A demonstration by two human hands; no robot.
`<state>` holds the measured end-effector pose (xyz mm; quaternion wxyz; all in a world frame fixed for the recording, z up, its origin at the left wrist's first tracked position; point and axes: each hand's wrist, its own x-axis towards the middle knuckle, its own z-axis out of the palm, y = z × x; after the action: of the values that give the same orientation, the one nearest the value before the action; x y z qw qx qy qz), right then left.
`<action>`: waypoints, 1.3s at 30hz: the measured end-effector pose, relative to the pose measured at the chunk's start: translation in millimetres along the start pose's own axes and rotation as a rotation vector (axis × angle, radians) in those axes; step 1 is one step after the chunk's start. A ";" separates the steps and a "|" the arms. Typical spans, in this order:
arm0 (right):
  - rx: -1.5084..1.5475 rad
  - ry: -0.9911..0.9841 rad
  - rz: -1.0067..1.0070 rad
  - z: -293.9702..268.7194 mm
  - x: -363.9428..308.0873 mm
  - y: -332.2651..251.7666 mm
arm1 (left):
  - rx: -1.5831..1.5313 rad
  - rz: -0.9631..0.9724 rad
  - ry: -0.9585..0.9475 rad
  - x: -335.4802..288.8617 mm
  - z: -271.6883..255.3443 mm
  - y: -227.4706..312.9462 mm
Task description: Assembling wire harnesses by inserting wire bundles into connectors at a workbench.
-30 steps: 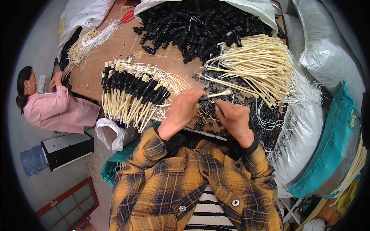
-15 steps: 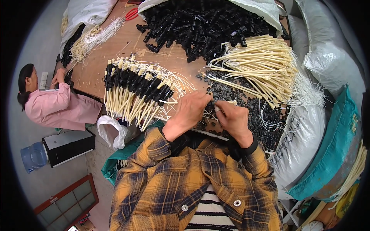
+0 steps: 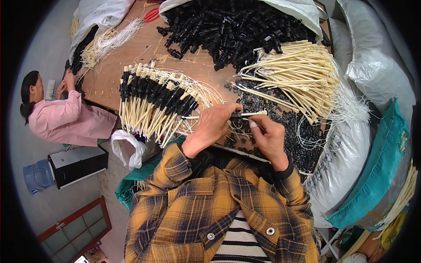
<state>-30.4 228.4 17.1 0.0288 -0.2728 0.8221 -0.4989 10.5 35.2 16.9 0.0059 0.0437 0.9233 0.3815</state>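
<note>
My left hand (image 3: 213, 122) is closed around a slim cream tube fitted with a black plastic connector (image 3: 237, 115). One cream end of the tube (image 3: 190, 117) sticks out to the left of that hand; the other reaches right, toward my right hand (image 3: 269, 136). There my right fingertips are closed at the tube's right end, with the thumb a little below it. Left of my hands lies a fanned row of finished-looking cream tubes with black connectors (image 3: 153, 94) and white wires. Plain cream tubes (image 3: 294, 74) with white wires are heaped to the right.
Small black parts (image 3: 294, 144) are scattered beside and beyond my right hand. A white sack (image 3: 302, 15) spills black connectors (image 3: 219, 33) at the back. Red-handled scissors (image 3: 151, 15) lie far left. Full sacks (image 3: 372, 65) line the right side. A person in pink (image 3: 66, 116) works at the left.
My right hand has moved slightly right and down from the connector, uncovering the tube's right-hand length. My left hand stays nearly in place, still gripping the piece.
</note>
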 end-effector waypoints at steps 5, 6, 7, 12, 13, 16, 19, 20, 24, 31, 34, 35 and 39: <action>0.023 0.056 -0.012 2.8 0.9 -0.4 | 0.001 -0.044 -0.055 -0.6 -0.9 2.9; 0.003 0.068 -0.045 3.8 1.7 -1.1 | 0.001 -0.046 -0.054 -0.8 -0.7 2.5; -0.016 0.080 -0.078 4.6 2.2 -1.6 | -0.010 -0.034 -0.043 -1.0 0.0 1.6; -0.033 0.081 -0.072 6.8 0.9 1.9 | -0.023 -0.010 -0.038 -1.0 2.7 0.3; -0.042 0.082 -0.080 7.1 1.0 1.9 | -0.021 -0.004 -0.045 -0.9 2.9 0.3; -0.031 0.079 -0.074 10.7 -0.3 4.9 | -0.029 0.044 -0.014 -0.8 7.1 0.3; 0.006 0.073 -0.027 13.4 0.1 3.7 | -0.045 0.090 0.030 0.2 9.5 1.1; 0.006 0.072 -0.027 13.4 -0.3 3.8 | -0.051 0.094 0.036 0.6 9.6 1.3; -0.011 -0.073 -0.034 8.8 1.8 0.5 | -0.056 0.000 -0.151 5.0 -2.5 13.4; -0.248 -0.028 -0.147 13.9 0.1 -1.4 | -0.179 0.203 0.262 4.0 0.8 4.0; -0.217 -0.010 -0.176 10.8 1.4 -8.3 | -0.193 0.287 0.323 4.7 0.4 2.6; -0.079 -0.041 -0.091 7.8 1.6 -10.1 | -0.192 0.287 0.322 3.3 0.5 2.5; 0.063 -0.135 -0.083 10.2 -0.8 3.3 | -0.165 0.434 0.273 1.6 8.5 -6.4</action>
<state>-27.8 221.8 9.1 0.0721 -0.3388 0.7901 -0.5057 8.9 36.8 6.4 -0.1969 0.1882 0.8505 0.4500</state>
